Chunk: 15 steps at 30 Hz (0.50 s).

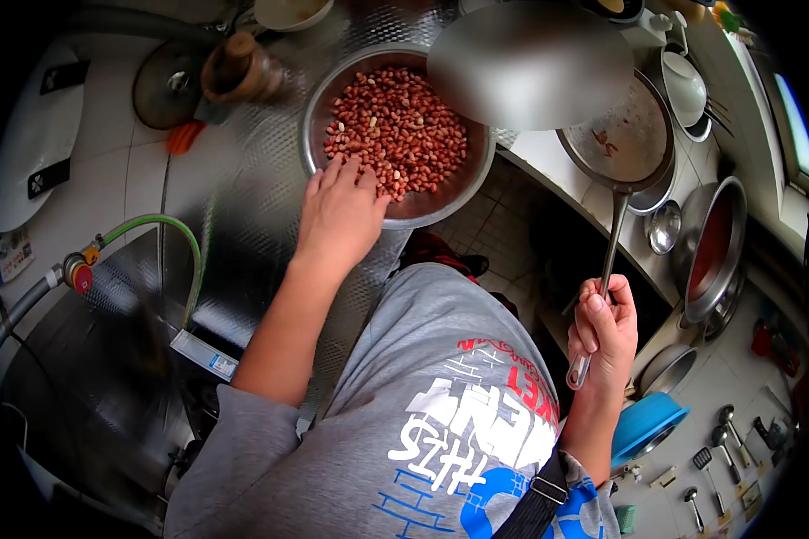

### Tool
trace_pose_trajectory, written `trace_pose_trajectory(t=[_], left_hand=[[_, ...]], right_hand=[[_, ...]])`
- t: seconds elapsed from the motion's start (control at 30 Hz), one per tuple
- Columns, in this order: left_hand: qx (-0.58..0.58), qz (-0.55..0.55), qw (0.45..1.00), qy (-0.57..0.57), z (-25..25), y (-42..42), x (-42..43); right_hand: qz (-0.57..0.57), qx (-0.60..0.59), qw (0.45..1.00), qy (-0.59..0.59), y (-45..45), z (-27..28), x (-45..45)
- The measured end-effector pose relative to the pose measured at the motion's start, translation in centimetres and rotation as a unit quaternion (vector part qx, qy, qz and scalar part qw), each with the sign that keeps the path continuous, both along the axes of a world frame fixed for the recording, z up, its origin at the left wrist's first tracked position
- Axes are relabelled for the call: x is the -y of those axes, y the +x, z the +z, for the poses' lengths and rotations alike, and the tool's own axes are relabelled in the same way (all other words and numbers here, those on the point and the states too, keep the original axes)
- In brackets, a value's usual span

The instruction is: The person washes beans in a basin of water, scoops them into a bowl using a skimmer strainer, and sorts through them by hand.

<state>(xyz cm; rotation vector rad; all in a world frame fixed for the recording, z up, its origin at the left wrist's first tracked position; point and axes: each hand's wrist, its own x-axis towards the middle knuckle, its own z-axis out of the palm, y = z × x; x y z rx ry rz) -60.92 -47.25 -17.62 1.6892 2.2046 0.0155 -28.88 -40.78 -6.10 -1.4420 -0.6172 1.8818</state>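
Observation:
A wide steel bowl (307, 135) holds many red-skinned peanuts (404, 126). My left hand (343, 207) lies over the bowl's near-left rim, its fingers stretched out and their tips at the edge of the peanuts. No peanut shows gripped in it. On the other side, my right hand (607, 328) is closed round the long metal handle of a round mesh strainer (634, 148). A few reddish scraps (607, 144) sit in the strainer, which is held up over the counter on the right. A blurred oval covers part of its rim and part of the bowl.
A patterned metal worktop (252, 171) carries a wooden mortar (243, 72) and a lid (166, 85). At left are a green hose (193, 238) and valve. Steel basins (733, 216), a ladle (663, 229) and a blue basin (647, 422) stand right; utensils hang lower right.

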Motion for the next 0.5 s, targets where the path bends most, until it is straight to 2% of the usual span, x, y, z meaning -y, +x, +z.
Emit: trace_pose_trajectory(t=[0.13,0.23,0.27,0.4,0.5], left_hand=[[-0.012,-0.008,0.996,0.085,0.1,0.1,0.1],[0.079,-0.002,0.997,0.017,3.0,2.3,-1.2],[0.103,-0.049,0.989,0.099,3.1,3.4,-1.2],[0.393,-0.123,0.899,0.147,4.3,10.4,-2.0],[0.503,-0.160,0.829,0.183,6.4,16.6,-3.1]], right_hand=[[-0.015,0.001,1.000,0.005,1.2,0.1,0.5],[-0.028,0.001,1.000,0.010,2.6,-0.1,1.0],[-0.032,0.000,0.999,0.010,3.1,-0.2,1.3],[-0.046,-0.001,0.999,0.014,5.3,-0.5,2.2],[-0.049,-0.005,0.998,0.025,7.2,-0.7,3.1]])
